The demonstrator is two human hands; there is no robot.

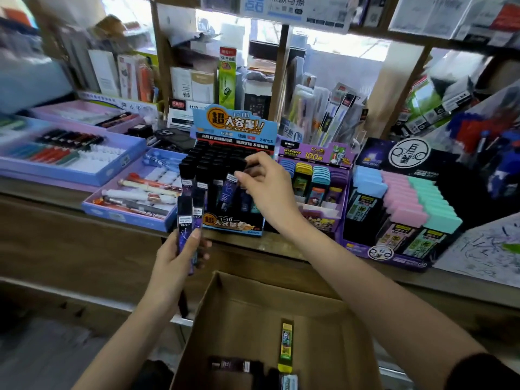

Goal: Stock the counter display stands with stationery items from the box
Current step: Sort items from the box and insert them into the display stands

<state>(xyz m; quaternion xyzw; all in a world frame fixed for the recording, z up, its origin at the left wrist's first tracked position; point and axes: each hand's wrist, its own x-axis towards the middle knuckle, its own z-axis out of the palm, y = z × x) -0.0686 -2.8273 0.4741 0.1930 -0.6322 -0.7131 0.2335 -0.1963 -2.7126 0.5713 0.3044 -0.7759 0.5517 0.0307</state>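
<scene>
Inside a crowded stationery shop, a wooden counter (42, 190) carries a blue cardboard display stand (233, 128) of slim black-capped purple plastic lead cases (228, 192). The right hand (264, 190) pinches one cap there. The left hand (174, 257), lower and nearer, grips two spare cases (185, 220) beside the open brown cardboard box (253, 305). They seem light, rigid and slick, so they are best held at mid-body.

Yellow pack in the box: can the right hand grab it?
Probably yes: the box is open and nothing covers the yellow pack. But the right hand is pinching a case at the stand, so it must let go first.
</scene>
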